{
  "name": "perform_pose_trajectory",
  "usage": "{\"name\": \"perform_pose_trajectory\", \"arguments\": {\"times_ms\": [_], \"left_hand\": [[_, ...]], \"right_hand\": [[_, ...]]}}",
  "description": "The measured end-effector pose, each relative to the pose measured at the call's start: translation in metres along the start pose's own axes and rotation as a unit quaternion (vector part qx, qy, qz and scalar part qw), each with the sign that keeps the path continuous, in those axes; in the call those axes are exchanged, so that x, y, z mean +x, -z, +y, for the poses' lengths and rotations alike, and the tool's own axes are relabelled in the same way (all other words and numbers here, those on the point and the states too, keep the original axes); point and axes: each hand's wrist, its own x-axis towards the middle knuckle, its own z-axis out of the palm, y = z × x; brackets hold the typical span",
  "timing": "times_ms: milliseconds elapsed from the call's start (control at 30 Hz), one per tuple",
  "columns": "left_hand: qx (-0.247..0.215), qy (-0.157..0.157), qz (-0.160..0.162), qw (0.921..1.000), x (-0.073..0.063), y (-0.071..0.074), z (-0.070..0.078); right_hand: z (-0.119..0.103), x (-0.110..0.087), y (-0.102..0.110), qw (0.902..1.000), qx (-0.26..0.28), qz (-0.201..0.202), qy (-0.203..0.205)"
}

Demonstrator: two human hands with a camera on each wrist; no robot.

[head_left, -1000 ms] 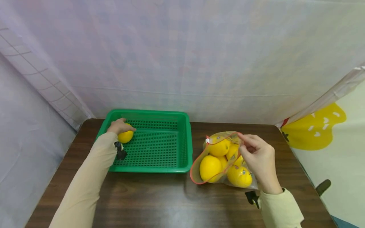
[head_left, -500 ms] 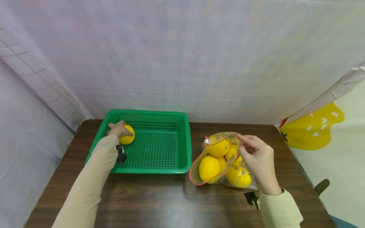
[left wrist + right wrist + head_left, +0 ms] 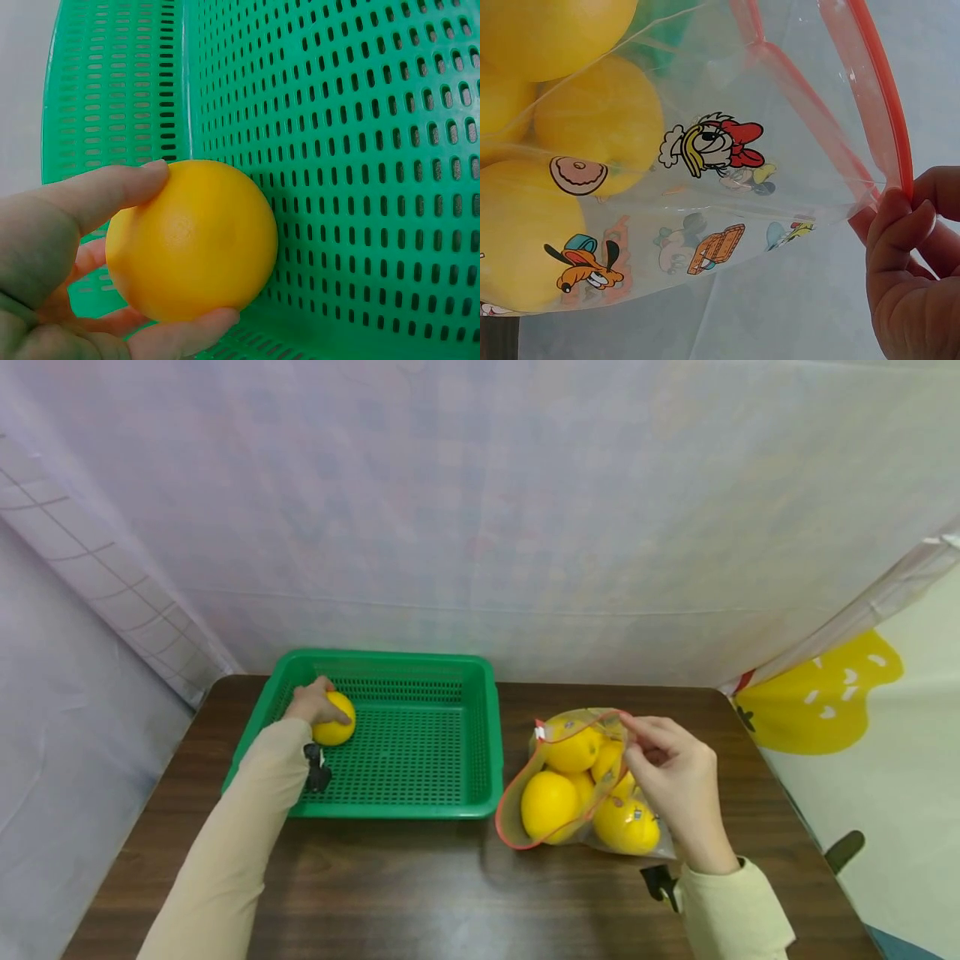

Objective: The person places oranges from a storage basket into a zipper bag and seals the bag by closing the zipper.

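My left hand (image 3: 307,703) is inside the green plastic basket (image 3: 495,735) near its left wall. Its thumb and fingers are curled round a smooth, round yellow fruit (image 3: 195,240), close to the basket's slotted floor. To the right, a clear zip bag (image 3: 697,195) with a red-orange edge and cartoon prints stands with its mouth gaping. Several more yellow fruits (image 3: 550,806) lie inside it. Between thumb and fingers, my right hand (image 3: 678,777) pinches the far right part of the bag's rim, pulling that edge up.
The basket and bag stand side by side on a dark brown wooden table (image 3: 420,885). A pale cloth (image 3: 480,527) hangs behind the table, with a light sheet on the left. A yellow print (image 3: 825,702) shows on the right-hand cloth.
Inside the basket, my left hand has moved the fruit slightly down and nearer. The right hand keeps its pinch on the bag's rim, almost unmoved.
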Motion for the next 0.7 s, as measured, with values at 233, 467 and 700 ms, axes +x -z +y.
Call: {"name": "perform_pose_trajectory", "arguments": {"times_ms": [233,467,700], "left_hand": [[-0.009,-0.029,0.005,0.9995,0.000,0.002,0.000],[-0.011,-0.079,0.006,0.9968,-0.006,0.007,0.004],[-0.030,-0.140,0.003,0.9898,-0.026,0.007,0.019]], "right_hand": [[-0.001,0.001,0.001,1.0000,0.002,0.001,0.000],[-0.002,0.000,0.001,1.0000,-0.005,-0.006,-0.002],[-0.002,0.001,0.001,0.9999,-0.013,-0.009,-0.002]]}}
